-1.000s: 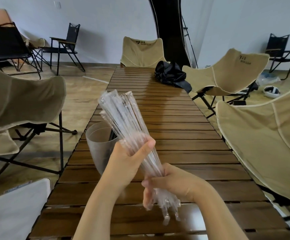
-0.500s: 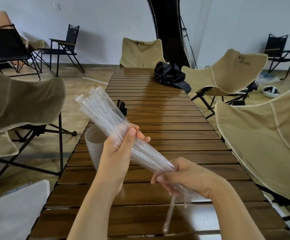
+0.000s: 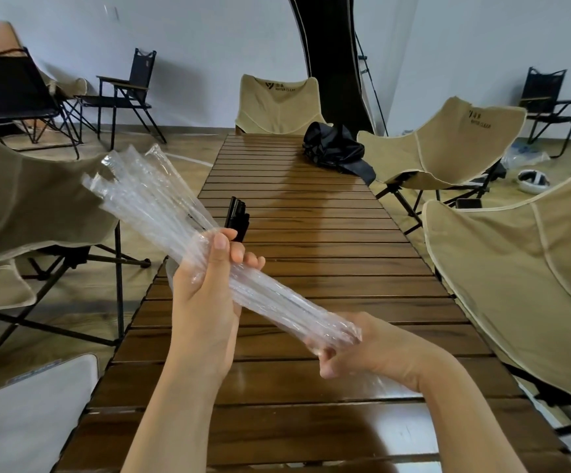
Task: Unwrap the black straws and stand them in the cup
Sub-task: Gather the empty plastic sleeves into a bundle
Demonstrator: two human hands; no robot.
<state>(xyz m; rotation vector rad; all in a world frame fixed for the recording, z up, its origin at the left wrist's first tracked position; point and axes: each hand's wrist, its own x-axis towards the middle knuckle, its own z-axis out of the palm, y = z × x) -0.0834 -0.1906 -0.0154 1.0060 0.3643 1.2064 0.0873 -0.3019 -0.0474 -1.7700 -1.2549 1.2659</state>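
Wrappers (image 3: 161, 206) in a clear bundle slant above the table (image 3: 311, 233); left hand (image 3: 205, 302) grips the middle, right hand (image 3: 372, 349) clutches the lower end.

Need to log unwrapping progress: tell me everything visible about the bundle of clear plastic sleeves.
The bundle of long clear crinkled plastic sleeves looks thin, glossy and see-through. It slants above the brown slatted wooden table, upper ends fanned out toward the left, lower end toward the right. The left hand grips its middle; the right hand grips its lower end. Whether any hold straws is unclear.
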